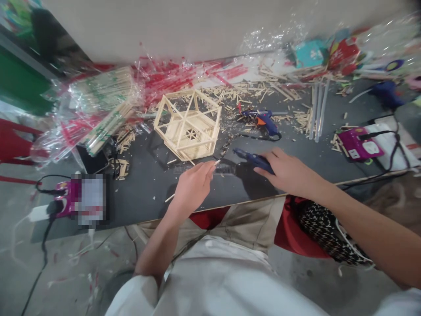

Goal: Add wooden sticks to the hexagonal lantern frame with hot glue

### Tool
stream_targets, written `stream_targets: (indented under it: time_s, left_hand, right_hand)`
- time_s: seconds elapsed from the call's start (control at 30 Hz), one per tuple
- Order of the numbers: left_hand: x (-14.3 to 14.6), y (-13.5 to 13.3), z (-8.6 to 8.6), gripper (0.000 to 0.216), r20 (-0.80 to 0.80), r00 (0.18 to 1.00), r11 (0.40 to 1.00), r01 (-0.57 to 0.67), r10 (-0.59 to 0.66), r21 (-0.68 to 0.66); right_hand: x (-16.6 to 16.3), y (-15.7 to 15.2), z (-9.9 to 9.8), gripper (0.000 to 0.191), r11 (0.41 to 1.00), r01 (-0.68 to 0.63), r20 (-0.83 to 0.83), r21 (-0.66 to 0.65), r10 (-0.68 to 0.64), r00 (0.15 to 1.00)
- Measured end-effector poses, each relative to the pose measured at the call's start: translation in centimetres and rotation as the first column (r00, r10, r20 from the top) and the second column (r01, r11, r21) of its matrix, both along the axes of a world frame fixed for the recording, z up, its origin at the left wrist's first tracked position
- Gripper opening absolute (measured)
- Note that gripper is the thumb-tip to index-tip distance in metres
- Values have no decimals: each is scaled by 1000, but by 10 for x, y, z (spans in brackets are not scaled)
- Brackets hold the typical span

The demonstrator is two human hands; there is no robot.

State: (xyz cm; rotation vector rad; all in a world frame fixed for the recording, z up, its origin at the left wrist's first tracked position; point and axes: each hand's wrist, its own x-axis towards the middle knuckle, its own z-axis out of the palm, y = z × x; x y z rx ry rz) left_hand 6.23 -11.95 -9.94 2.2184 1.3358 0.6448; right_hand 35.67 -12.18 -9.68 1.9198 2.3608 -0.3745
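Note:
My left hand [194, 182] is closed, pinching a short wooden stick [217, 162] whose pale tip sticks out past the fingertips. Dark blue pliers [255, 160] are gripped in my right hand [284, 171], their jaws pointing left toward that stick but apart from it. A clear ruler [226, 169] lies flat on the table beneath and beside my left hand. Just beyond that hand stands a hexagonal frame [187, 127] built of wooden sticks, with a layered floor and spokes across its top.
A blue hot glue gun [268, 123] rests behind the pliers, its cord running left. Clear glue sticks [318, 109] and scattered stick pieces lie right of it. Bundled sticks [110, 123] in plastic are at left. Purple power strips [360, 142] with cables sit at the table's right and left.

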Motion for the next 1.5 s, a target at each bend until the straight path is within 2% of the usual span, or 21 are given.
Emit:
stream_targets:
  time_s: [0.07, 0.17, 0.23, 0.37, 0.63, 0.83, 1.33, 1.5]
  left_hand:
    - [7, 2, 3, 33, 8, 1000, 1000, -12, 12, -28]
    - [17, 8, 10, 34, -3, 999, 998, -48, 48, -51]
    - [22, 11, 14, 35, -28, 998, 996, -60, 59, -62]
    - [28, 18, 17, 33, -111, 993, 995, -57, 48, -79]
    - [38, 24, 19, 28, -243, 970, 992, -35, 4, -123]
    - [38, 26, 21, 30, -337, 942, 985, -66, 10, -158]
    - [39, 23, 13, 29, -274, 962, 994, -42, 12, -102]
    - [40, 24, 10, 29, -286, 958, 996, -46, 23, -75]
  right_hand:
    - [-12, -2, 11, 47, 992, 99, -190, -72, -111, 975]
    - [-31, -4, 23, 54, 966, 108, -391, -235, -195, 900]
    - [-41, -6, 26, 54, 955, 85, -461, -283, -213, 861]
    - [-52, -8, 26, 54, 955, 74, -540, -286, -225, 811]
    - [-62, -13, 17, 46, 963, 151, -577, -222, -255, 776]
    - [-67, -16, 10, 41, 971, 166, -557, -171, -234, 797]
    - [-72, -19, 9, 42, 976, 199, -492, -86, -215, 843]
    - [-74, -16, 15, 49, 958, 225, -331, -180, -274, 903]
